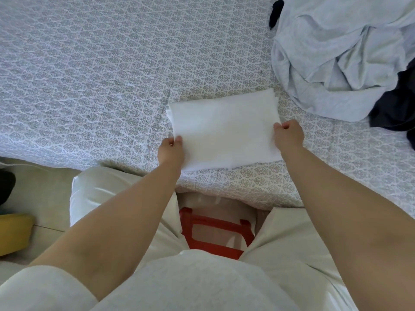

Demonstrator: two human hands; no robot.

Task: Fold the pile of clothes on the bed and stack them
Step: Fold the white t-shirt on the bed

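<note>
A white garment (224, 129), folded into a flat rectangle, lies near the front edge of the bed (89, 75). My left hand (171, 151) pinches its left edge between thumb and fingers. My right hand (289, 136) grips its right edge with curled fingers. At the right of the bed sits the unfolded pile: a crumpled light blue garment (343, 52) with dark navy clothing (395, 108) partly under it.
The bed has a grey-and-white patterned cover, with wide bare cover on its left half. A red stool (215, 234) stands between my legs below the bed's edge. A yellow object (13, 234) lies on the floor at the left.
</note>
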